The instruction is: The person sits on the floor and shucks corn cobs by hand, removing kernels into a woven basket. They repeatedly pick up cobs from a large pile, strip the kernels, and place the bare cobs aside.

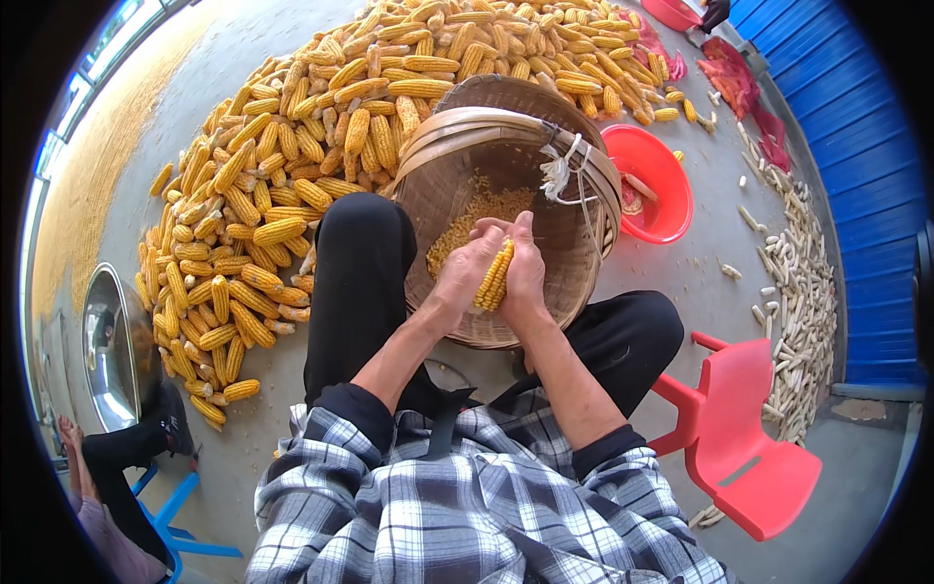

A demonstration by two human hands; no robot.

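Between my two hands is a yellow corn cob (494, 276), held upright-slanted over a woven bamboo basket (569, 258) that stands between my knees. My left hand (469, 268) wraps the cob's left side, its fingers closed. On the other side my right hand (525, 263) grips it too, thumb up near the top end. Loose yellow kernels (501, 204) lie on the basket's bottom. A bent bamboo handle (486, 122) arches over the basket, with white cord (559, 175) knotted round it.
A large heap of corn cobs (282, 195) spreads ahead and left. Right of the basket stands a red basin (671, 209). Stripped cobs (798, 292) line the blue wall (876, 195). A red plastic chair (749, 428) is at my right; a metal bowl (102, 341) and a seated person (117, 477) are left.
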